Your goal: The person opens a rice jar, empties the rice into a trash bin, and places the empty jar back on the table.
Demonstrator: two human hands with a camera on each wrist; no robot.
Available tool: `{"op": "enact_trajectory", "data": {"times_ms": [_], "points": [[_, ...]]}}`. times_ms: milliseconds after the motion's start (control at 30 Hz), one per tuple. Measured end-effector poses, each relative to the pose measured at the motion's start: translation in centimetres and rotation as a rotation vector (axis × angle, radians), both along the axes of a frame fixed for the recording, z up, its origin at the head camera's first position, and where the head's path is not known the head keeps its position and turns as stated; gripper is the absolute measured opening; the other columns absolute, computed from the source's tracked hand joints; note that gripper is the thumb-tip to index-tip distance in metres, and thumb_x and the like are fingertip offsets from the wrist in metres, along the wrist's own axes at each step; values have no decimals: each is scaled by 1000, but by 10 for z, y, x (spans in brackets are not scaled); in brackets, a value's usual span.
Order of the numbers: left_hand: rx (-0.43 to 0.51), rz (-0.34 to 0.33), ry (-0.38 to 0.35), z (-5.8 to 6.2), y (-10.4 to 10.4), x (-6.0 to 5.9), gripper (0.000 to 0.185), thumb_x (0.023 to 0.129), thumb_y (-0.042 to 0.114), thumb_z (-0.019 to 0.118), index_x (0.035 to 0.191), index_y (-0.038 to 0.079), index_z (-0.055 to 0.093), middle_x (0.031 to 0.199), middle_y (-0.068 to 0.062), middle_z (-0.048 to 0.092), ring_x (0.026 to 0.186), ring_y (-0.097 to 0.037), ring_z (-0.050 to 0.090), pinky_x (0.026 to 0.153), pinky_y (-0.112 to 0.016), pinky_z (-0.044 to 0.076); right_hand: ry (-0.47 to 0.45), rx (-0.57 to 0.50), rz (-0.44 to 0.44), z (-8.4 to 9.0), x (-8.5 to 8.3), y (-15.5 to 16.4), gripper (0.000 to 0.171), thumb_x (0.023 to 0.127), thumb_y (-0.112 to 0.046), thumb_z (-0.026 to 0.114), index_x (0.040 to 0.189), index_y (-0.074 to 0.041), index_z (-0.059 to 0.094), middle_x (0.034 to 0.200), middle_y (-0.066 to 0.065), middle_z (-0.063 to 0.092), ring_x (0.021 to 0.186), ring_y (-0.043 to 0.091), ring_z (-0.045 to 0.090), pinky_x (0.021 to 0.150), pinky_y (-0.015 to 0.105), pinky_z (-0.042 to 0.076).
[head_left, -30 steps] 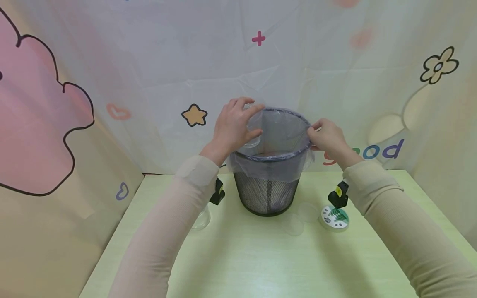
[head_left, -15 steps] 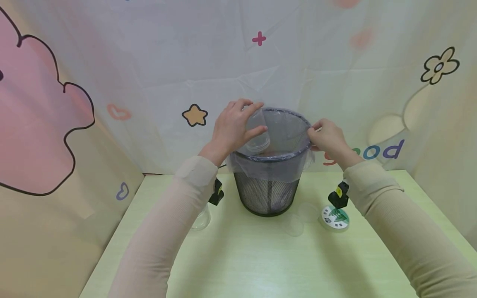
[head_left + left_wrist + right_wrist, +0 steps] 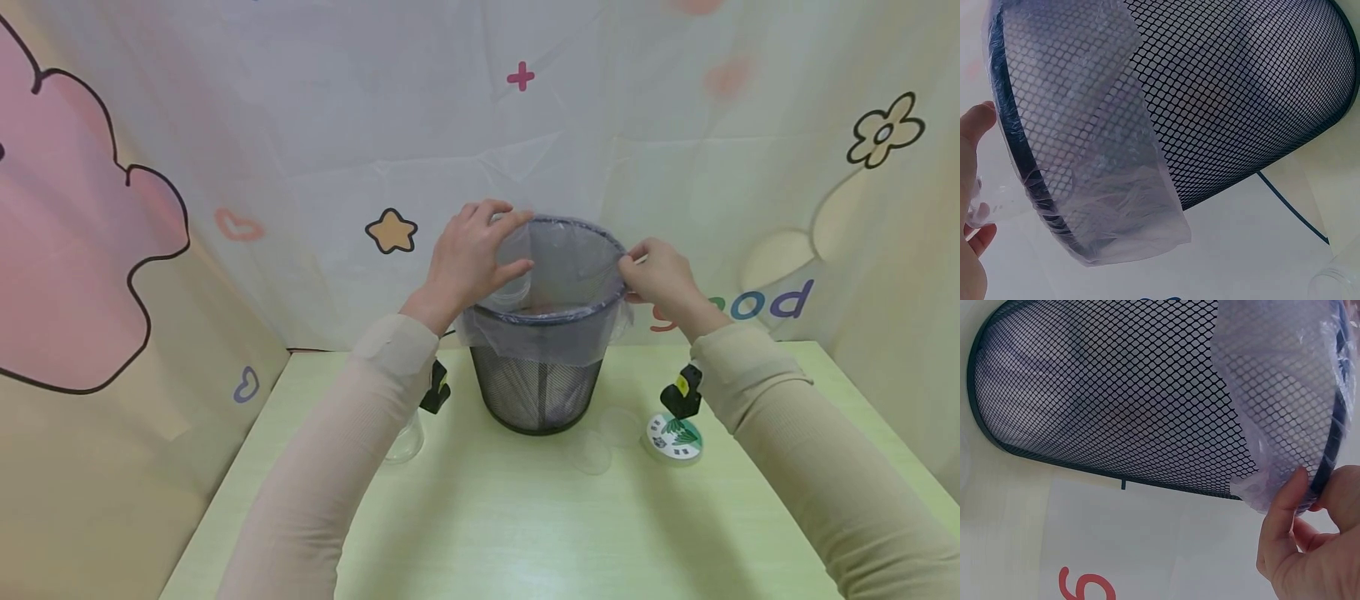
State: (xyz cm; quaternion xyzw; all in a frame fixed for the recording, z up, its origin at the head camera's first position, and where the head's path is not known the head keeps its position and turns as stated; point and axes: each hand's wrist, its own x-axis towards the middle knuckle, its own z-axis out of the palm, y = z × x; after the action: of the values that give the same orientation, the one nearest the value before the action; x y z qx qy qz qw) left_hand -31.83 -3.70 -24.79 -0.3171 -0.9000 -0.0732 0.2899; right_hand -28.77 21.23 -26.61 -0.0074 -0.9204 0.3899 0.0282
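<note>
A black mesh wastebasket (image 3: 536, 392) stands upright, lined with a thin translucent bag (image 3: 540, 343) folded over its rim. Over the left side of its mouth, my left hand (image 3: 467, 260) grips a clear plastic cup (image 3: 514, 283) between thumb and fingers. Part of that cup (image 3: 1002, 203) shows beyond the rim in the left wrist view. My right hand (image 3: 660, 277) pinches the basket's right rim together with the bag; in the right wrist view the thumb and fingers of this hand (image 3: 1307, 550) lie on either side of the edge.
Two flat clear discs (image 3: 590, 454) lie in front of the basket. Right of them sits a round tub with a green and white label (image 3: 675, 438). Another clear container (image 3: 406, 443) is partly hidden behind the left sleeve. A printed curtain (image 3: 315, 200) hangs behind the table (image 3: 517, 525).
The cup in my left hand swung right over the basket's mouth, then came part of the way back left. My right hand stays at the rim.
</note>
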Motion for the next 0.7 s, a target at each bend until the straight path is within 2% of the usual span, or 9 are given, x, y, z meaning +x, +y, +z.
{"op": "enact_trajectory", "data": {"times_ms": [167, 433, 700], "points": [[-17, 3, -1, 0, 0, 0, 56, 82, 45, 64, 132, 24, 49, 133, -4, 47, 120, -26, 43, 95, -39, 40, -1, -1, 2, 0, 0, 0, 39, 92, -23, 36, 118, 5, 42, 105, 22, 53, 71, 14, 64, 75, 37, 54], [3, 20, -57, 0, 0, 1, 56, 86, 49, 57, 136, 26, 45, 132, -4, 47, 118, -24, 45, 93, -38, 42, -2, -8, 0, 1, 0, 0, 39, 93, -24, 36, 119, 5, 42, 106, 23, 53, 71, 14, 65, 76, 36, 54], [73, 79, -110, -1, 1, 3, 60, 86, 55, 52, 137, 24, 44, 126, -4, 51, 109, -21, 50, 80, -33, 48, -2, -11, -3, 0, 0, 0, 39, 93, -24, 37, 118, 5, 42, 104, 22, 54, 73, 17, 66, 76, 37, 54]]}}
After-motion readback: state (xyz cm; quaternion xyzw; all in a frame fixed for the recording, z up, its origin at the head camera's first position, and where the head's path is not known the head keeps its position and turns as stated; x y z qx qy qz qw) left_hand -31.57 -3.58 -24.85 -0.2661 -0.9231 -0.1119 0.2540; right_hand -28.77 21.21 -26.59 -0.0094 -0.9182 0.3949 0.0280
